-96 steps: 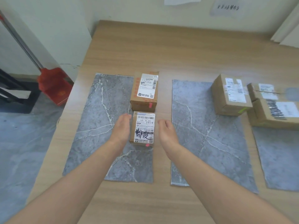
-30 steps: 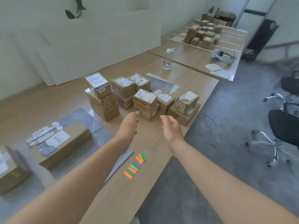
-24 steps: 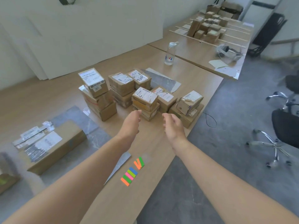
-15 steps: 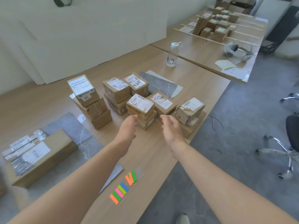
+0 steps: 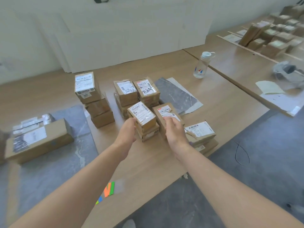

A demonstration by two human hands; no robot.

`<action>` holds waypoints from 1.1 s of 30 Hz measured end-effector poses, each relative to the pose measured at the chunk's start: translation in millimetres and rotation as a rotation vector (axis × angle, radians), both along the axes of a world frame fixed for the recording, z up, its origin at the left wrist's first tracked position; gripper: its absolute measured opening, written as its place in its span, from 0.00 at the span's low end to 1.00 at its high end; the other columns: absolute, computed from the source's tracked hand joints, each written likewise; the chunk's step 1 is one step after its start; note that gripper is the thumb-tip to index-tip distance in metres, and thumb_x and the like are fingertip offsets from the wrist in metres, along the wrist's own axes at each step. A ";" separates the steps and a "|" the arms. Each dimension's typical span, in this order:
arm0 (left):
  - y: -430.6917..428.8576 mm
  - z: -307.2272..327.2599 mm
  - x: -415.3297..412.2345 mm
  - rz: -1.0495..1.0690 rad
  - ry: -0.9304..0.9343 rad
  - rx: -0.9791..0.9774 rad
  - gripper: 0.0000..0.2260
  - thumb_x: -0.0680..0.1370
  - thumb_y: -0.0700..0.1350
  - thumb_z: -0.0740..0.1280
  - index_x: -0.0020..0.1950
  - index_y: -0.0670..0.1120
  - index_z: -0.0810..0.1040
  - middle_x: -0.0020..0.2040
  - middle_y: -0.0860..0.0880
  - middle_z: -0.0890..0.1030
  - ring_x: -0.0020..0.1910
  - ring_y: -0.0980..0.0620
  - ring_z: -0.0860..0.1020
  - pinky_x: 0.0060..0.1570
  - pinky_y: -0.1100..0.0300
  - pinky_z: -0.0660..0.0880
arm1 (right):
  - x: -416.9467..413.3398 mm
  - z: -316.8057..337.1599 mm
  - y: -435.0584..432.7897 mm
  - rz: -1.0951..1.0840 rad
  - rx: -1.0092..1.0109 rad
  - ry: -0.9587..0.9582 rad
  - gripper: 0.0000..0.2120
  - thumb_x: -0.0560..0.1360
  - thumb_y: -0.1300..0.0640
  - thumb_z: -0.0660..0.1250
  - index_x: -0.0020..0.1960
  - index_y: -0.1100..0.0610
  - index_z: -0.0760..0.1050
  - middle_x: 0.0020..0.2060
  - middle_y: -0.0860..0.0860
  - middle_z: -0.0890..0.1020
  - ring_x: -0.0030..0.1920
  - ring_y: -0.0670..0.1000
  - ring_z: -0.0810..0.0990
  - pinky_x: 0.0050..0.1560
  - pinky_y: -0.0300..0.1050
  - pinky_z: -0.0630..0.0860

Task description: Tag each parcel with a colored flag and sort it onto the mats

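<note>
Two hands out, one each side of the small brown cardboard parcel [image 5: 142, 115] w/ a white label, which tops a short stack near the right edge of the pale wooden table [image 5: 148, 162]. My left hand [image 5: 127, 129] has its fingers straight, tips touching the parcel's left side. My right hand [image 5: 173, 130] is loosely spread, holding nothing, just beside the parcel w/ a gap left. It sits in front of the neighbouring red-marked parcel [image 5: 162, 111].

Flanking makes sense: the box is narrow & taped, so a squeeze from both sides should lift it straight off w/o dragging the one beneath. I'd call this the pick-up step, no grip yet.

Other brown parcels are bunched round it in low stacks, prob. the supply pile. The strip of orange, green & blue paper flags [image 5: 108, 191] lies by the table's near edge, partly hidden by my left forearm, handy for tagging on the way over.

The grey marble-pattern mat [image 5: 49, 170] covers the table's left part w/ a long flat cardboard box [image 5: 37, 140] on it, so that's likely a drop zone. A spare grey mat sheet [image 5: 176, 96] lies just behind the pile. A clear plastic water bottle [image 5: 201, 65] stands well apart, toward the far right corner.
</note>
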State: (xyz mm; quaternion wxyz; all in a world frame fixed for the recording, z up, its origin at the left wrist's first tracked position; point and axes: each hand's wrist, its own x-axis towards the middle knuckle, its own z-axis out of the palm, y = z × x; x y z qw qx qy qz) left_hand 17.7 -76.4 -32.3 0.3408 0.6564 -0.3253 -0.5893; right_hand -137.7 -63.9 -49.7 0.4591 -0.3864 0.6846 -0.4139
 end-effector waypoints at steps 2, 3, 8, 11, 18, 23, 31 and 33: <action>-9.8 -2.0 -0.8 0.033 0.005 0.006 0.15 0.83 0.54 0.57 0.65 0.52 0.76 0.57 0.50 0.75 0.62 0.49 0.74 0.69 0.47 0.70 | -1.8 -2.9 -14.5 0.024 0.002 -0.013 0.15 0.80 0.45 0.57 0.45 0.54 0.74 0.37 0.44 0.73 0.41 0.48 0.72 0.47 0.47 0.70; -15.3 -4.0 -0.7 0.051 0.012 0.007 0.12 0.83 0.53 0.57 0.61 0.53 0.77 0.54 0.50 0.74 0.60 0.49 0.74 0.69 0.47 0.71 | -1.5 -5.6 -22.1 0.031 0.001 -0.018 0.14 0.81 0.45 0.57 0.43 0.52 0.73 0.36 0.44 0.73 0.41 0.48 0.72 0.46 0.46 0.70; -45.8 -16.4 5.2 0.100 0.043 0.018 0.08 0.83 0.53 0.57 0.53 0.55 0.75 0.50 0.53 0.74 0.57 0.52 0.74 0.63 0.53 0.72 | 9.8 -14.1 -60.9 0.064 0.000 -0.020 0.12 0.83 0.50 0.58 0.45 0.51 0.77 0.41 0.43 0.78 0.44 0.43 0.76 0.43 0.37 0.70; -62.9 -25.4 10.0 0.117 0.061 0.024 0.11 0.84 0.51 0.55 0.46 0.54 0.74 0.43 0.53 0.73 0.43 0.53 0.70 0.51 0.54 0.69 | 16.7 -19.6 -80.0 0.063 0.036 0.019 0.17 0.82 0.50 0.57 0.57 0.61 0.78 0.55 0.53 0.81 0.57 0.47 0.78 0.57 0.42 0.74; -93.4 -43.1 18.4 0.116 0.074 0.072 0.12 0.85 0.51 0.55 0.47 0.54 0.75 0.47 0.58 0.76 0.49 0.56 0.74 0.65 0.50 0.72 | 24.7 -40.0 -120.8 0.089 0.074 0.058 0.21 0.80 0.47 0.56 0.55 0.65 0.74 0.56 0.62 0.79 0.44 0.52 0.77 0.51 0.53 0.77; -105.6 -57.3 14.1 0.109 0.077 0.093 0.13 0.85 0.53 0.54 0.53 0.53 0.78 0.48 0.59 0.76 0.50 0.58 0.75 0.67 0.48 0.72 | 26.9 -52.9 -137.9 0.116 0.147 0.041 0.22 0.78 0.44 0.56 0.52 0.63 0.73 0.41 0.58 0.78 0.43 0.48 0.73 0.44 0.48 0.69; -108.1 -65.3 -1.0 0.152 0.106 0.115 0.14 0.86 0.48 0.54 0.47 0.53 0.77 0.41 0.58 0.77 0.33 0.65 0.77 0.33 0.68 0.76 | 25.6 -71.3 -155.4 0.200 0.188 0.022 0.15 0.80 0.49 0.56 0.38 0.53 0.72 0.37 0.48 0.78 0.40 0.49 0.74 0.43 0.48 0.70; -109.5 -67.2 -1.6 0.192 0.105 0.124 0.14 0.85 0.48 0.53 0.47 0.53 0.77 0.38 0.56 0.80 0.36 0.61 0.78 0.34 0.66 0.77 | 27.0 -75.1 -154.7 0.240 0.219 0.032 0.18 0.77 0.44 0.56 0.41 0.55 0.76 0.39 0.50 0.83 0.41 0.51 0.78 0.44 0.49 0.73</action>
